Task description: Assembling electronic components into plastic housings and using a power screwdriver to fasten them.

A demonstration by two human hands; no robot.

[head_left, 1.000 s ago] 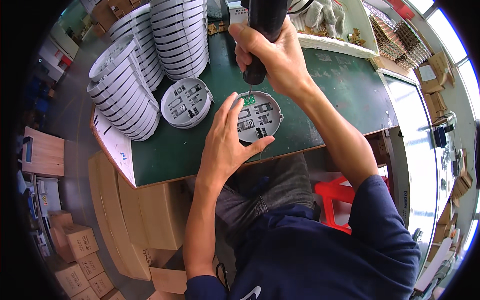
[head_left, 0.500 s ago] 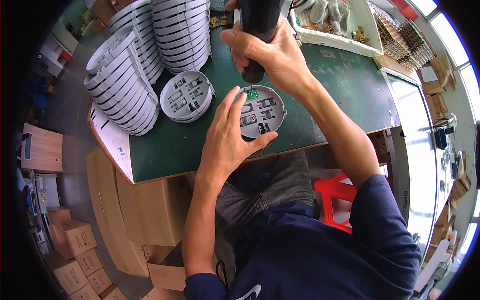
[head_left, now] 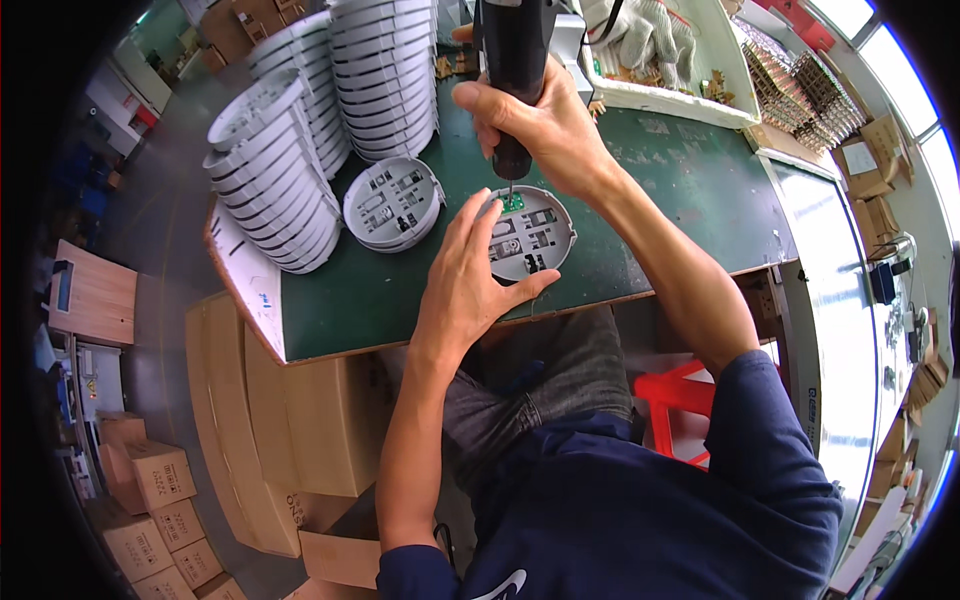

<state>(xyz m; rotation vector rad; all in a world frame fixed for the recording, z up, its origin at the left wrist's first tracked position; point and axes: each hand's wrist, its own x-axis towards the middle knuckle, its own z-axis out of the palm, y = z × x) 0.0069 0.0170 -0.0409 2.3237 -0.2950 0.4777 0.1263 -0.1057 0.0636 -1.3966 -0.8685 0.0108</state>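
A black electric screwdriver (head_left: 517,60) points downward, and my right hand (head_left: 548,122) is closed around its body. Its thin bit meets a small green circuit board (head_left: 513,203), or comes very near it; contact is hard to tell. The board sits at the far side of a round grey plastic housing (head_left: 545,241), which lies on the green table with its slotted inside facing up. My left hand (head_left: 462,285) grips this housing, fingers along its left rim and thumb across the near edge. Left of that hand lies a similar pair of stacked grey housings (head_left: 392,205).
Tall stacks of grey housings (head_left: 275,180) stand at the table's left side. At the back right, a white foam tray (head_left: 680,104) holds gloves and small brass-coloured parts. Bundled metal strips (head_left: 800,95) lie beyond it. Cardboard boxes (head_left: 315,430) and a red stool (head_left: 680,395) are below the table.
The view has shifted a little, so the table's left side sits farther right in the picture. Both hands keep their grips, and the screwdriver bit stays at the green board.
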